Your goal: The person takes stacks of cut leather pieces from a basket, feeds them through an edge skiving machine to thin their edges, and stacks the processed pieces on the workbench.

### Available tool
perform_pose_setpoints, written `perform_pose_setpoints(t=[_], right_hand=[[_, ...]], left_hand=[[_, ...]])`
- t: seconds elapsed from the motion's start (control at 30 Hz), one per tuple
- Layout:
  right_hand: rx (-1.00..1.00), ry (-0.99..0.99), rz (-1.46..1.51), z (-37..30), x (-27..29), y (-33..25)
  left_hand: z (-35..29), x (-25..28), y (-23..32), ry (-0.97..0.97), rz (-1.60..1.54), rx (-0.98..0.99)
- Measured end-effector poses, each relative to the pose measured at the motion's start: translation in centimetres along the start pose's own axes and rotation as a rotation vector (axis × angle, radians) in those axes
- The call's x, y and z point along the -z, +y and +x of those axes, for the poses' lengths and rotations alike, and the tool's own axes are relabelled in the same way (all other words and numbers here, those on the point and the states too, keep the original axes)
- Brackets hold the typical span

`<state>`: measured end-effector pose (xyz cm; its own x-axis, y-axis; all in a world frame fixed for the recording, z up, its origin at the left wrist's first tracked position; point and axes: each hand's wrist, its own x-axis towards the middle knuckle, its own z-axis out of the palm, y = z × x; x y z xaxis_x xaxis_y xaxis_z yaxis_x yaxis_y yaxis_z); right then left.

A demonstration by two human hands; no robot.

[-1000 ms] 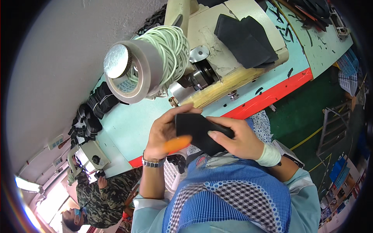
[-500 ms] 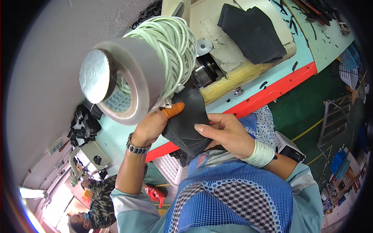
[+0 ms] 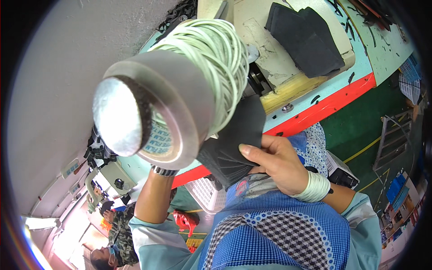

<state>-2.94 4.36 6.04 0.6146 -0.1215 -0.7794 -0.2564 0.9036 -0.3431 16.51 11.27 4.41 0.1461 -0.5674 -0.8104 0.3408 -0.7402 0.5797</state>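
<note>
My right hand (image 3: 282, 165) pinches a fanned stack of thin black sheet pieces (image 3: 234, 146), its thumb on top and its fingers underneath. The stack lies in front of the machine's dark metal roller (image 3: 257, 82), overlapping the table's edge. Of my left arm only the forearm (image 3: 155, 198) and a metal watch (image 3: 165, 171) show. A grey metal cylinder (image 3: 182, 85) wound with pale green cord (image 3: 227, 67) hides my left hand and the stack's left side, so its fingers cannot be seen. A second pile of black pieces (image 3: 308, 42) rests on the machine's cream-coloured top (image 3: 261, 27).
The light-blue table has a red front edge (image 3: 333, 104) with black scraps along it. Below stands a white plastic basket (image 3: 208, 195). A person in camouflage clothing (image 3: 123, 229) is at the lower left. A metal rack (image 3: 391, 139) stands on the green floor at right.
The view has shifted, and the cord-wound cylinder now covers my left hand, which earlier showed an orange finger cover against the stack. The edges of the black pieces are fanned wider.
</note>
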Motion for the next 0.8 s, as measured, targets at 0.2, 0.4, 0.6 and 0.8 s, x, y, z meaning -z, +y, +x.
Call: perform_pose_setpoints(t=[0.2,0.4,0.6,0.8], right_hand=[[0.224,0.052,-0.027,0.1,0.9,0.3],[0.205,0.058,-0.046,0.1,0.3,0.5],[0.221,0.051,0.024,-0.2,0.6,0.8],[0.330,0.103,0.029,-0.1,0.7,0.7]], left_hand=[[0.2,1.4,-1.5,-0.113,-0.110,-0.178],[0.5,0.4,-1.2,0.083,0.083,-0.133],[-0.9,0.2,0.2,-0.069,-0.079,-0.080],[0.8,-0.6,-0.3,0.109,0.060,-0.043]])
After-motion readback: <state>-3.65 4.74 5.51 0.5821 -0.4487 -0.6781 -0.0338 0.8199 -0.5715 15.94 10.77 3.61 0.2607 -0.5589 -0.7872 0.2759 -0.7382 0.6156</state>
